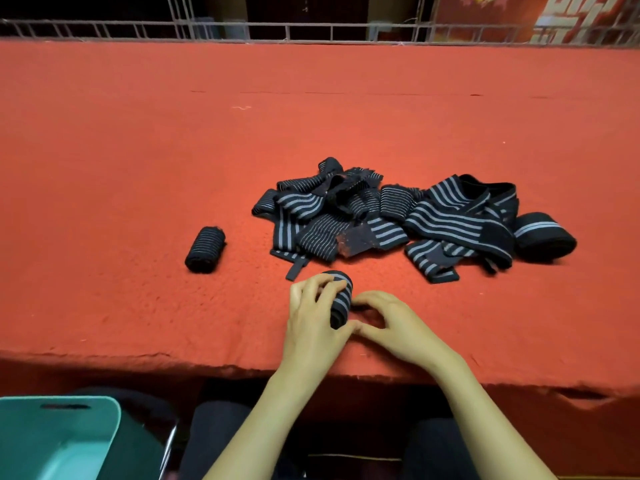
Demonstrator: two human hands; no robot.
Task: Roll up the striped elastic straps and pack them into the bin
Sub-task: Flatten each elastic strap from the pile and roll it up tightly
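Observation:
A rolled black strap with grey stripes lies near the table's front edge. My left hand curls its fingers round the roll from the left. My right hand holds the roll's near right end with curled fingers. Behind them a loose pile of striped straps spreads over the red cloth. One finished roll lies apart to the left. Another, wider roll sits at the pile's right end. A teal bin stands below the table edge at the lower left.
The red cloth-covered table stretches far to the left and back. A metal railing runs along its far edge. My dark-trousered knees show under the front edge beside the bin.

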